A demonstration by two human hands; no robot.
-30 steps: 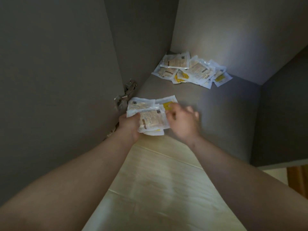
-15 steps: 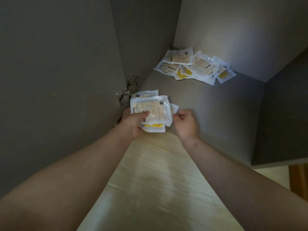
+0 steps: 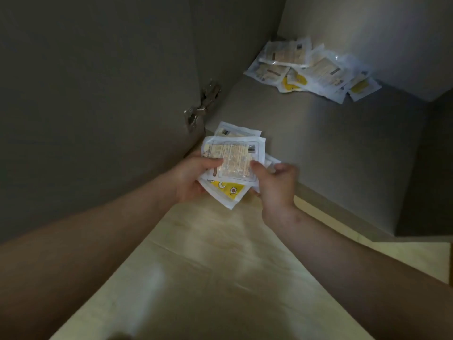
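A small stack of flat white sachets (image 3: 235, 158) with beige labels and a yellow-printed one at the bottom is held above the front edge of a grey cabinet shelf (image 3: 331, 153). My left hand (image 3: 191, 179) grips the stack's left side, thumb on top. My right hand (image 3: 277, 185) holds the stack's right side, thumb pressing the top sachet. A loose pile of similar sachets (image 3: 311, 69) lies in the shelf's back corner.
An open grey cabinet door (image 3: 93, 101) stands at the left, with a metal hinge (image 3: 201, 106) by the stack. Grey cabinet walls close the back and right. Pale wood flooring (image 3: 215, 266) lies below my arms.
Both hands have drawn the stack off the shelf toward me. My right hand moved in from beside the stack and now holds its right edge. A yellow-printed sachet now shows at the bottom.
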